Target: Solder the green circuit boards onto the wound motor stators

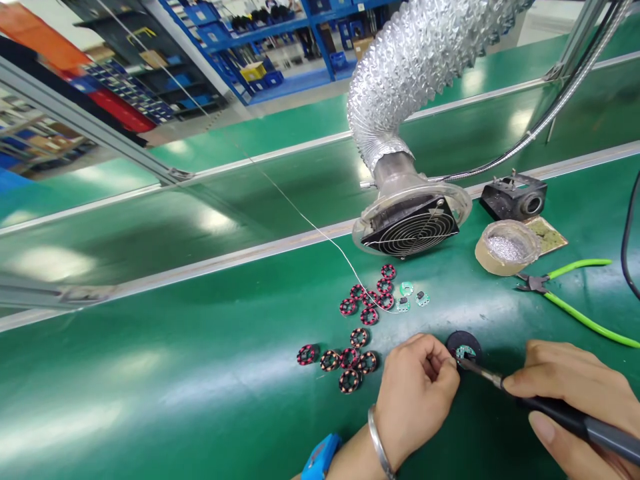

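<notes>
My right hand (580, 393) grips a soldering iron (555, 408) by its dark handle. The iron's metal tip points left and rests at a small green circuit board (466, 351) on a round black holder (457, 340). Right beside that board, the fingertips of my left hand (417, 380) are pinched together; what is between them, if anything, is hidden. A thin solder wire (333, 243) hangs down from the upper left, its lower end by several loose circuit boards (407, 289) beyond my left hand.
Small coil rings (349, 358) lie in two groups left of my hands. Over the bench hangs a fume extractor (415, 223) on a silver duct (400, 73). To the right are a tub of metal bits (505, 248), a black stand (515, 197) and green-handled cutters (575, 307).
</notes>
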Motion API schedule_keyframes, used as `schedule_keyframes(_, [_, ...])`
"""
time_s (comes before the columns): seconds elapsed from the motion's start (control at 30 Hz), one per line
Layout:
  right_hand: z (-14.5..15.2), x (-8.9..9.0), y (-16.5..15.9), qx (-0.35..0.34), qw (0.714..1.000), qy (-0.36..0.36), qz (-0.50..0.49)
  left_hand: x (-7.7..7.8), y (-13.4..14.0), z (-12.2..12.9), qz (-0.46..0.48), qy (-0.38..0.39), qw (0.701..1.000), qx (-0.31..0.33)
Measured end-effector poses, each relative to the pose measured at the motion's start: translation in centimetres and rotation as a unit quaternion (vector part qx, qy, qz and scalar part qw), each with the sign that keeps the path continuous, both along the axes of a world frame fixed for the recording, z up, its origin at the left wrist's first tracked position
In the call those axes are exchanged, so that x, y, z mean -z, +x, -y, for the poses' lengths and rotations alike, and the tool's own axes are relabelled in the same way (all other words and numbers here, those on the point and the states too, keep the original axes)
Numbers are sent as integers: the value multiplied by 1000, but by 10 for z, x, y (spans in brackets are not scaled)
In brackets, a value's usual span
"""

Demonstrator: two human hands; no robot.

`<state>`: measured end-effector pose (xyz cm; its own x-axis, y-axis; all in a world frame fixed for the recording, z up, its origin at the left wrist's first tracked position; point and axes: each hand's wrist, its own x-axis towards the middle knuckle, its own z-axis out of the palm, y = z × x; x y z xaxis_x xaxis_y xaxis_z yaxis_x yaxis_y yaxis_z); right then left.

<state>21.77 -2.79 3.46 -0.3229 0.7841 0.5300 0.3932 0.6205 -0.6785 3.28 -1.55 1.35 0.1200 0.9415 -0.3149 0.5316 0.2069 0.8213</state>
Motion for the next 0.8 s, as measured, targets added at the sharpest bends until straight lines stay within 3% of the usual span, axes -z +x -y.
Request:
schedule_keyframes(0.3, [4, 5, 6, 30, 1000, 5, 1, 1, 0, 0, -7, 2, 1000, -1])
schedule_keyframes(0.8, [-2, -4, 15, 46, 998, 36, 28, 4, 1, 1, -6, 8, 1000, 1])
